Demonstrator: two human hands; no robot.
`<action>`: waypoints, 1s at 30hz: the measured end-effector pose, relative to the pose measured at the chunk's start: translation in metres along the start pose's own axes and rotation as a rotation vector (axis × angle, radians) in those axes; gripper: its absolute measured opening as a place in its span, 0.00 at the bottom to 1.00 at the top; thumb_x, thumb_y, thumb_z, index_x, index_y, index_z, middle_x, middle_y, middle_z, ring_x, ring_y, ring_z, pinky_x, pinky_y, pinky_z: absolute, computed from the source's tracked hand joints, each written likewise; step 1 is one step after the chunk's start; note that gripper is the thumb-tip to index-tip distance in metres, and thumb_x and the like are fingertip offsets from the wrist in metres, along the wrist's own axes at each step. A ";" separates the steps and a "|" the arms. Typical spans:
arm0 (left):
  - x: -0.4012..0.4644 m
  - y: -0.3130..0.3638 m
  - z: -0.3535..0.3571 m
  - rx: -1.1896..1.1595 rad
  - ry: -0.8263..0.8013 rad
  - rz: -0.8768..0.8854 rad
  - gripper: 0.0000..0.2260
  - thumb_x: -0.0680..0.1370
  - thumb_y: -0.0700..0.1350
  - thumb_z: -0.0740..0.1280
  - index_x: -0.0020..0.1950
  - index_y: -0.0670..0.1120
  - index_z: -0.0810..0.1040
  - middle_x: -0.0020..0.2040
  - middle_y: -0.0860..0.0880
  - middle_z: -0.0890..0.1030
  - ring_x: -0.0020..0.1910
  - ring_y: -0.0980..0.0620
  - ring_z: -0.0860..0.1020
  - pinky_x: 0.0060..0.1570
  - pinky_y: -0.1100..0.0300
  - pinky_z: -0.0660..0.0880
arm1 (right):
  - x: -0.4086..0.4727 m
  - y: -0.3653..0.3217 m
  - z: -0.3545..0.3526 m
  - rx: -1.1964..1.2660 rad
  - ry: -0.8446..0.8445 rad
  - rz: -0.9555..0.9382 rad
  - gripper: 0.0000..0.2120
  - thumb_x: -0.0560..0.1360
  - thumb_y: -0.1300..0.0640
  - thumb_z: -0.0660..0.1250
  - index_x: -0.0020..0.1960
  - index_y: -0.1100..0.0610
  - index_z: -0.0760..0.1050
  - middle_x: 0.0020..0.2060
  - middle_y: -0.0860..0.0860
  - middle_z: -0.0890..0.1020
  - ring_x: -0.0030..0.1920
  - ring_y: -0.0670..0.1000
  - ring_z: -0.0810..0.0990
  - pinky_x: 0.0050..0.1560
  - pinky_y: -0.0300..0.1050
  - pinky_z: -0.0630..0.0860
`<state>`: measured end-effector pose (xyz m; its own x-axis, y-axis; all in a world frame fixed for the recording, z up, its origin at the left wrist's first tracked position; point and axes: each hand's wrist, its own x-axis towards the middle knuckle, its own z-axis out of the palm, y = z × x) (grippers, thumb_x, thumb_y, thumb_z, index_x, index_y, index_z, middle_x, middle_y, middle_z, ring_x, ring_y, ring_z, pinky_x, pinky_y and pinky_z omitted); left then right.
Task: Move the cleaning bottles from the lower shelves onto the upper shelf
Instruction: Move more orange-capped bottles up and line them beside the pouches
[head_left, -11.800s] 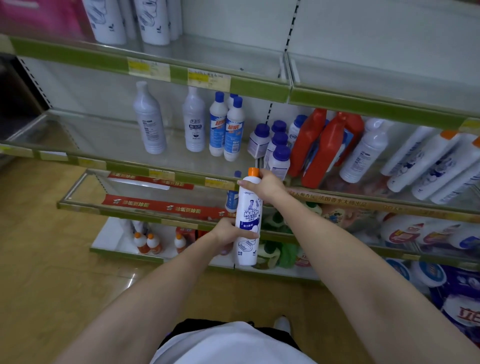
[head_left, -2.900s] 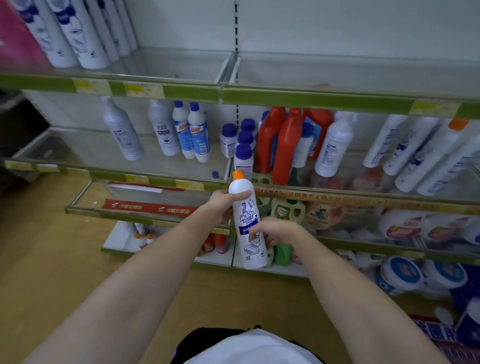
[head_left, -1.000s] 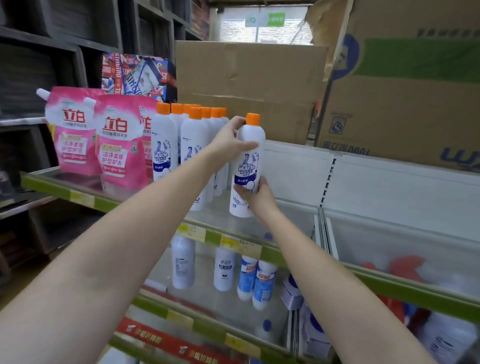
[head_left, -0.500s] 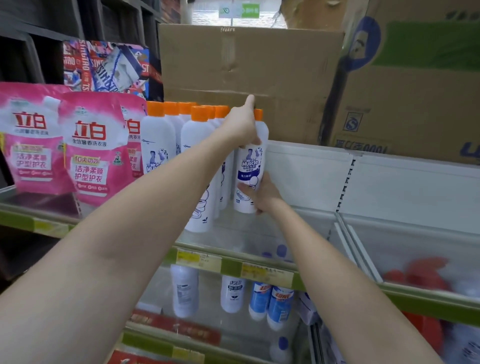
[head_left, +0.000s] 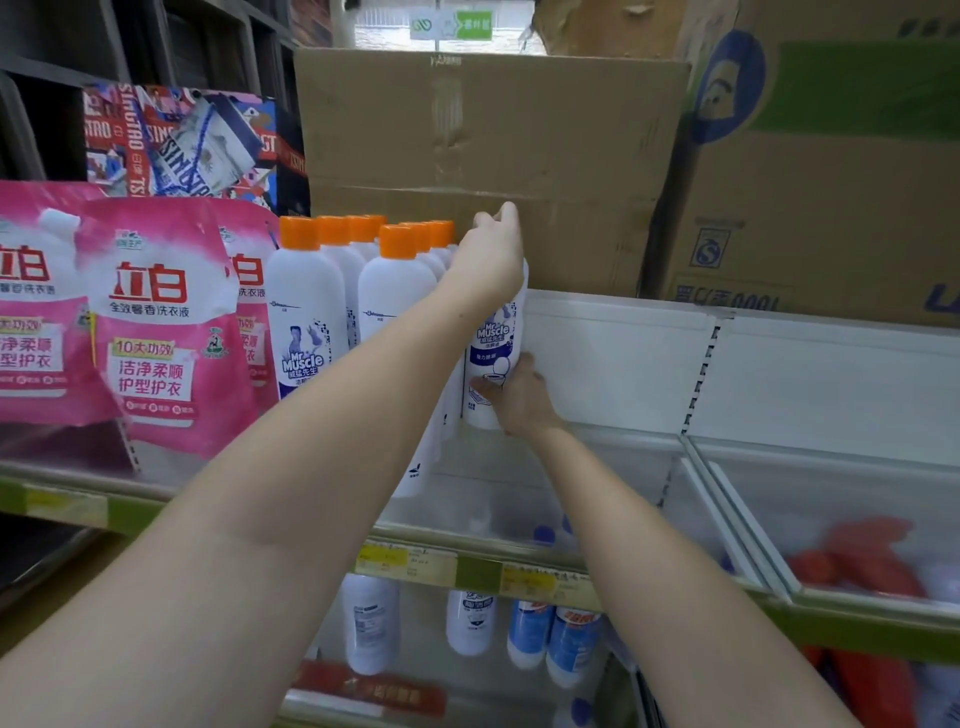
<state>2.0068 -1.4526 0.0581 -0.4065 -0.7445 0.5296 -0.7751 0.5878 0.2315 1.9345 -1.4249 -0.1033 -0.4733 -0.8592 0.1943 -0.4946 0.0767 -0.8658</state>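
As a white cleaning bottle (head_left: 493, 348) is settled at the right end of a row of orange-capped bottles (head_left: 363, 280) on the upper shelf (head_left: 597, 467), a person steadies it with both hands. The left hand (head_left: 491, 260) wraps over the bottle's shoulder and neck from behind, fingers curled round it and one finger lifted above the cap area, which the hand itself hides. The right hand (head_left: 517, 397) cups the lower body from the right side, thumb laid across the printed label, apparently to keep the base square as it seats. The bottle stands upright, close against its neighbours, near the white back panel (head_left: 613, 358); whether its base rests fully on the shelf cannot be told, since the right hand and wrist cover it. The two-handed hold seems chosen for control: one hand guides the top, the other aligns the foot, so the label faces outward like the rest of the row. To the left stand pink detergent pouches (head_left: 156, 322) (their spouts turned up). Above the back panel sit large cardboard boxes (head_left: 493, 156). Below the green shelf edge (head_left: 467, 571), white and blue-labelled bottles (head_left: 530, 634) remain on a lower shelf, with red containers (head_left: 857, 561) showing through the clear bin to the right, so more of the job appears to lie ahead
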 end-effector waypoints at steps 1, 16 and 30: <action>-0.001 0.001 -0.001 0.001 -0.005 -0.001 0.35 0.74 0.32 0.73 0.75 0.41 0.58 0.66 0.38 0.70 0.58 0.41 0.77 0.42 0.57 0.70 | 0.000 0.000 0.000 0.005 -0.001 0.002 0.25 0.77 0.47 0.71 0.64 0.57 0.63 0.64 0.60 0.73 0.60 0.61 0.75 0.57 0.64 0.79; -0.059 0.020 0.012 -0.012 0.091 0.013 0.34 0.71 0.24 0.66 0.75 0.38 0.60 0.69 0.36 0.65 0.58 0.38 0.76 0.45 0.52 0.76 | -0.029 -0.002 -0.028 -0.107 -0.008 0.186 0.26 0.76 0.52 0.72 0.67 0.62 0.66 0.62 0.60 0.75 0.55 0.59 0.79 0.59 0.54 0.78; -0.134 0.198 0.094 -0.160 -0.296 0.227 0.03 0.77 0.37 0.62 0.49 0.41 0.74 0.47 0.42 0.79 0.47 0.40 0.78 0.41 0.52 0.74 | -0.142 0.100 -0.254 -0.208 0.282 0.217 0.10 0.76 0.58 0.69 0.56 0.59 0.77 0.54 0.58 0.83 0.57 0.60 0.80 0.58 0.50 0.77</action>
<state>1.8625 -1.2667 -0.0437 -0.6981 -0.6356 0.3297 -0.5744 0.7720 0.2721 1.7673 -1.1664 -0.1005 -0.7498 -0.6416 0.1618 -0.4845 0.3658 -0.7947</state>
